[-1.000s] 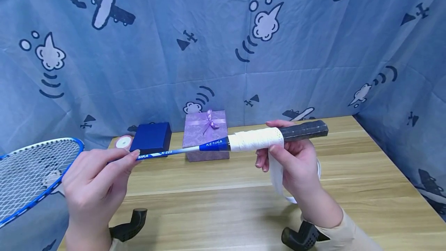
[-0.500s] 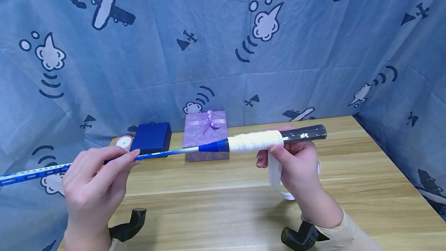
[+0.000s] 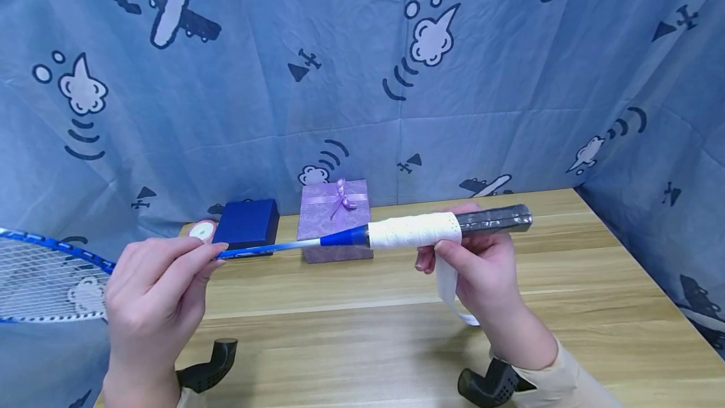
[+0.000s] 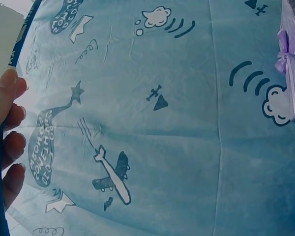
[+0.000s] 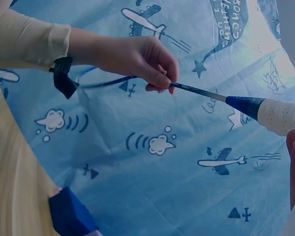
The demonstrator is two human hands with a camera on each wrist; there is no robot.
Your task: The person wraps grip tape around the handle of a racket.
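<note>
A blue and white badminton racket (image 3: 345,237) lies nearly level across the head view, above the table. My left hand (image 3: 155,301) pinches its thin shaft between thumb and fingers, close to the strung head (image 3: 51,276). White grip tape (image 3: 413,230) is wound round the handle from the blue cone onward. Beyond it the handle's black end (image 3: 498,219) is uncovered. At the edge of the winding, my right hand (image 3: 487,282) pinches the tape, thumb in front and fingers behind the handle. A loose tail of tape hangs below that thumb; its far end is hidden behind the hand.
On the wooden table (image 3: 351,351), a purple gift box (image 3: 334,206) with a bow stands at the back. Beside it are a dark blue box (image 3: 246,224) and a white and pink roll (image 3: 202,230). A printed blue curtain (image 3: 362,80) hangs behind.
The racket has rolled about its shaft: its head went from showing strings, through edge-on, to showing strings again. Both hands keep nearly the same places. Less of the loose tape shows behind my right wrist.
</note>
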